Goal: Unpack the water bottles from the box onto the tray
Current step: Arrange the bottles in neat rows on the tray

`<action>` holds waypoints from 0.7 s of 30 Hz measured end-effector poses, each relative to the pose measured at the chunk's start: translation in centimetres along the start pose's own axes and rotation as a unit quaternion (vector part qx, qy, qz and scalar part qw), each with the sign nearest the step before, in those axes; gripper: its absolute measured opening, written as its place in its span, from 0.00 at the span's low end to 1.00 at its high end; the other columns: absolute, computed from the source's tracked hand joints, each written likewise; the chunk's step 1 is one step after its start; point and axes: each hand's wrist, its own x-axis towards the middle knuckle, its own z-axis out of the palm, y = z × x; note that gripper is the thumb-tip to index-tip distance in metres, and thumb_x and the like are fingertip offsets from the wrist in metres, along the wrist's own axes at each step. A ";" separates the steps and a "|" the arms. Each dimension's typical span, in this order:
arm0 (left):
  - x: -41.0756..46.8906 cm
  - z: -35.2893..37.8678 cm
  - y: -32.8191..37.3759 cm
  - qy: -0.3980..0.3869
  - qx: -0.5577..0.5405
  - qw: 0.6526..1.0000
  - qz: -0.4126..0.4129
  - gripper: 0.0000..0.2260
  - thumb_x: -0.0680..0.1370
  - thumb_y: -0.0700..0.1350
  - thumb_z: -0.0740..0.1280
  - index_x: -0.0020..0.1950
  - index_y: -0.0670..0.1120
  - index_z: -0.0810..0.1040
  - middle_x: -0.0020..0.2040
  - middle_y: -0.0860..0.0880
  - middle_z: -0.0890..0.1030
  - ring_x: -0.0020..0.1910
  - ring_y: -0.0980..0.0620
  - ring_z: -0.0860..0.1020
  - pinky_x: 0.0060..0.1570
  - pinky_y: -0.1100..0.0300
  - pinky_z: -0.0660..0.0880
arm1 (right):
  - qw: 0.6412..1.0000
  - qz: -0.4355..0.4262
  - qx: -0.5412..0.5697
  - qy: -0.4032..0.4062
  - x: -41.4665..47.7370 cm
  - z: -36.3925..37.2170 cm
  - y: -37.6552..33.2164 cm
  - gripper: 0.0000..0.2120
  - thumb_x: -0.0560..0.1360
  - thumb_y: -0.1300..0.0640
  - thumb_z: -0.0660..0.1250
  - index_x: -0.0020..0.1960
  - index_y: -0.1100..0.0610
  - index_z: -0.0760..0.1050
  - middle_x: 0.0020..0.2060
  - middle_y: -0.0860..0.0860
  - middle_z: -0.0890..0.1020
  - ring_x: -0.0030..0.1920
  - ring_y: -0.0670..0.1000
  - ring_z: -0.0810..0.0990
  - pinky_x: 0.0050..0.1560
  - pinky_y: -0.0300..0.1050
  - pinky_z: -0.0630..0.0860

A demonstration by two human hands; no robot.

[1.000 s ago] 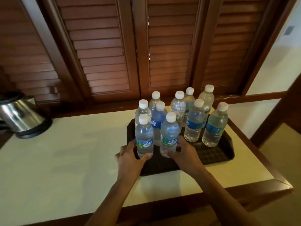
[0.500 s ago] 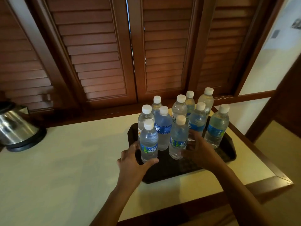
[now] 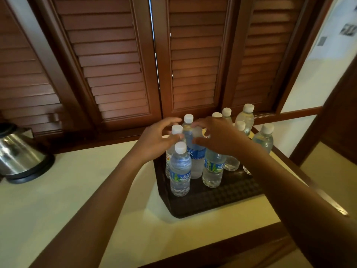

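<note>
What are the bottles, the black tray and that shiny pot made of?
The bottles look like clear, glossy plastic: you see through them, and they have white caps. The tray seems dark plastic or rubber with a bumpy woven-looking surface. The kettle looks like polished steel, mirroring light, on a black base, probably plastic.

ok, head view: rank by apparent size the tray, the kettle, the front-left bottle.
1. tray
2. kettle, cut off by the frame's left edge, so unsure against the tray
3. front-left bottle, smallest though nearest the camera

Open tray (image 3: 212, 202) front; packed bottles (image 3: 195, 151) behind.
</note>
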 end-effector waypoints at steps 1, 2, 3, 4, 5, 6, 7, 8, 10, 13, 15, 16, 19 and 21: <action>0.3 0.2 -0.1 -0.002 0.023 1.000 0.013 0.17 0.76 0.50 0.74 0.65 0.58 0.79 0.58 0.64 0.80 0.54 0.72 0.77 0.50 0.76 0.70 | 1.000 -0.007 -0.006 -0.005 0.6 0.0 0.2 0.18 0.77 0.49 0.72 0.67 0.48 0.77 0.52 0.44 0.81 0.50 0.46 0.79 0.42 0.33 0.67; 0.6 0.3 -0.2 0.009 0.037 0.999 0.018 0.16 0.76 0.47 0.75 0.62 0.56 0.80 0.55 0.64 0.81 0.53 0.73 0.77 0.49 0.78 0.69 | 1.000 -0.014 -0.004 -0.008 1.1 -0.1 0.4 0.15 0.77 0.51 0.71 0.64 0.49 0.79 0.50 0.44 0.81 0.47 0.45 0.79 0.41 0.30 0.65; 0.8 0.4 -0.5 0.028 0.042 0.999 0.012 0.15 0.75 0.45 0.75 0.61 0.55 0.81 0.53 0.63 0.82 0.52 0.73 0.77 0.48 0.79 0.69 | 1.000 -0.026 0.002 -0.010 1.4 -0.4 0.6 0.14 0.78 0.53 0.71 0.62 0.51 0.81 0.50 0.45 0.83 0.46 0.44 0.78 0.41 0.28 0.65; 1.0 0.3 -0.7 0.050 0.044 0.998 0.000 0.15 0.74 0.44 0.76 0.60 0.54 0.82 0.52 0.62 0.82 0.52 0.71 0.78 0.49 0.79 0.69 | 0.999 -0.038 0.009 -0.013 1.7 -0.6 0.8 0.13 0.77 0.54 0.71 0.61 0.52 0.82 0.50 0.45 0.84 0.45 0.43 0.78 0.41 0.27 0.65; 1.2 0.3 -1.0 0.074 0.046 0.996 -0.012 0.15 0.74 0.43 0.76 0.59 0.54 0.82 0.52 0.61 0.83 0.52 0.68 0.79 0.50 0.78 0.70 | 0.998 -0.051 0.016 -0.015 1.9 -0.8 0.9 0.12 0.77 0.54 0.72 0.60 0.52 0.83 0.50 0.45 0.85 0.44 0.42 0.79 0.41 0.27 0.66; 1.3 0.2 -1.1 0.098 0.050 0.994 -0.023 0.15 0.73 0.43 0.77 0.59 0.53 0.83 0.52 0.59 0.84 0.52 0.65 0.80 0.50 0.77 0.71 | 0.998 -0.064 0.022 -0.019 2.1 -1.0 1.0 0.12 0.76 0.54 0.72 0.59 0.51 0.83 0.49 0.45 0.85 0.43 0.41 0.79 0.40 0.27 0.67; 1.5 0.1 -1.3 0.119 0.055 0.991 -0.035 0.15 0.73 0.43 0.77 0.59 0.52 0.83 0.52 0.58 0.84 0.51 0.64 0.81 0.50 0.77 0.71 | 0.996 -0.079 0.027 -0.024 2.3 -1.0 1.1 0.12 0.76 0.54 0.73 0.58 0.51 0.84 0.48 0.44 0.85 0.42 0.40 0.80 0.40 0.27 0.69; 1.8 0.1 -1.4 0.135 0.059 0.988 -0.042 0.15 0.73 0.43 0.77 0.58 0.52 0.83 0.51 0.58 0.84 0.50 0.62 0.81 0.48 0.78 0.71 | 0.995 -0.094 0.031 -0.034 2.6 -1.0 1.1 0.12 0.75 0.54 0.73 0.58 0.51 0.84 0.48 0.45 0.85 0.43 0.41 0.81 0.41 0.28 0.70; 2.2 0.3 -1.3 0.155 0.066 0.985 -0.047 0.15 0.73 0.42 0.77 0.58 0.51 0.83 0.51 0.57 0.84 0.50 0.61 0.82 0.48 0.77 0.72 | 0.990 -0.121 0.040 -0.053 3.2 -0.7 1.2 0.12 0.75 0.54 0.74 0.59 0.51 0.84 0.48 0.45 0.85 0.46 0.42 0.82 0.44 0.31 0.74; 2.8 0.6 -1.6 0.178 0.067 0.980 -0.055 0.15 0.73 0.43 0.78 0.58 0.51 0.83 0.50 0.56 0.85 0.49 0.60 0.82 0.50 0.71 0.75 | 0.986 -0.143 0.055 -0.065 4.1 -0.3 0.8 0.12 0.74 0.53 0.74 0.58 0.49 0.83 0.48 0.43 0.85 0.46 0.41 0.82 0.48 0.39 0.78; 3.1 0.7 -1.9 0.186 0.068 0.978 -0.063 0.15 0.72 0.44 0.78 0.58 0.50 0.83 0.50 0.55 0.85 0.49 0.59 0.82 0.51 0.69 0.77 | 0.983 -0.159 0.060 -0.073 4.7 -0.1 0.5 0.13 0.73 0.53 0.75 0.58 0.48 0.83 0.49 0.44 0.85 0.47 0.42 0.82 0.49 0.42 0.79; 3.2 0.7 -2.0 0.182 0.070 0.979 -0.066 0.15 0.73 0.44 0.78 0.59 0.50 0.82 0.51 0.55 0.85 0.49 0.59 0.82 0.51 0.68 0.78 | 0.981 -0.167 0.062 -0.077 4.8 -0.1 0.3 0.13 0.73 0.53 0.76 0.58 0.48 0.83 0.49 0.45 0.85 0.47 0.43 0.82 0.50 0.42 0.79; 3.5 0.8 -2.4 0.168 0.078 0.980 -0.074 0.17 0.74 0.44 0.77 0.62 0.49 0.81 0.54 0.53 0.84 0.52 0.55 0.82 0.56 0.58 0.79 | 0.978 -0.174 0.078 -0.091 4.9 -0.3 0.4 0.14 0.74 0.55 0.76 0.60 0.48 0.82 0.53 0.46 0.85 0.49 0.43 0.82 0.53 0.45 0.81; 3.5 1.0 -2.6 0.162 0.084 0.980 -0.082 0.20 0.74 0.44 0.76 0.65 0.50 0.79 0.57 0.53 0.83 0.54 0.55 0.82 0.59 0.55 0.78 | 0.975 -0.169 0.094 -0.108 4.6 -0.5 0.7 0.17 0.74 0.55 0.76 0.63 0.48 0.82 0.55 0.47 0.85 0.50 0.42 0.82 0.55 0.44 0.81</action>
